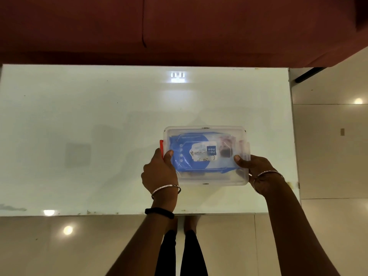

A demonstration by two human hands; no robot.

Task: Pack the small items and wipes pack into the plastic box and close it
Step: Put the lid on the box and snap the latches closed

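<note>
Glossy white table [99, 120] on pale tiled floor [328, 156], red sofa [179, 26] behind.

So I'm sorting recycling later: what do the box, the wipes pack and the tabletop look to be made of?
Box: clear, slightly frosted hard plastic; contents show through.
Wipes pack: soft blue plastic film, probably; it looks glossy and crinkled.
Tabletop: white, glossy, likely glass or laminate; it mirrors the lights.

The lidded box [206, 155] sits on the white surface [99, 126], at about 4 o'clock from its centre. Inside lies a blue wipes pack [196, 154]. The left hand [159, 172] grips the box at 9 o'clock by the red latch [161, 146], the right hand [256, 170] at 3 o'clock.
</note>
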